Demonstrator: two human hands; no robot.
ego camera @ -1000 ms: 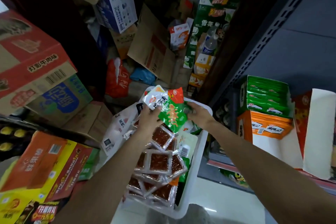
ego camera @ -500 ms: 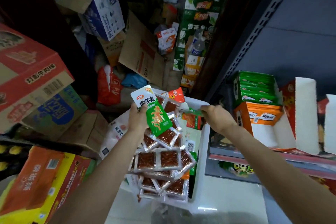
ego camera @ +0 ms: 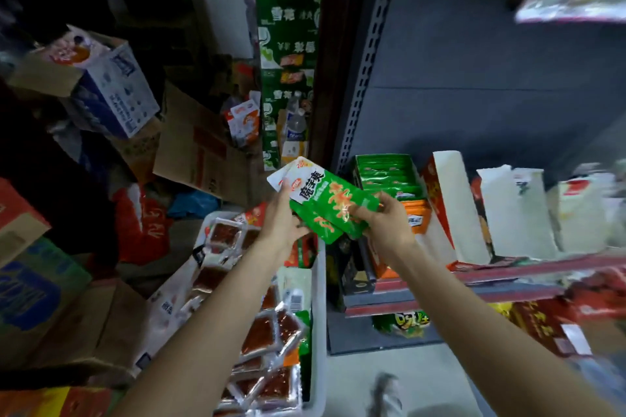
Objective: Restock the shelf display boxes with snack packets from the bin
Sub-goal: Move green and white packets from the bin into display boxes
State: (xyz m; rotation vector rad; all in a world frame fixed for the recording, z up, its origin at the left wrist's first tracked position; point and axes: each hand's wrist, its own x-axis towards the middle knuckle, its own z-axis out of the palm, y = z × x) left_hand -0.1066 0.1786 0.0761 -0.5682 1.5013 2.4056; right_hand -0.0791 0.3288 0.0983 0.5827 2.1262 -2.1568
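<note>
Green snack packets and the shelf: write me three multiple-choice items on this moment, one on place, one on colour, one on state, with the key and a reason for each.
1. Where is the white bin?
A. On the shelf
B. Low down, left of the shelf
C. On a cardboard box

2. What colour are the packets standing in the leftmost display box on the shelf?
A. Green
B. Blue
C. Purple

3. How are the green packets held?
A. By the left hand alone
B. By both hands
C. They lie loose in the bin

Key: 1 B, the bin sits below the arms, beside the shelf's lower edge. 2 A, a row of green packets fills that box. 3 B, the left hand grips their left side and the right hand pinches their right edge, above the bin.
</note>
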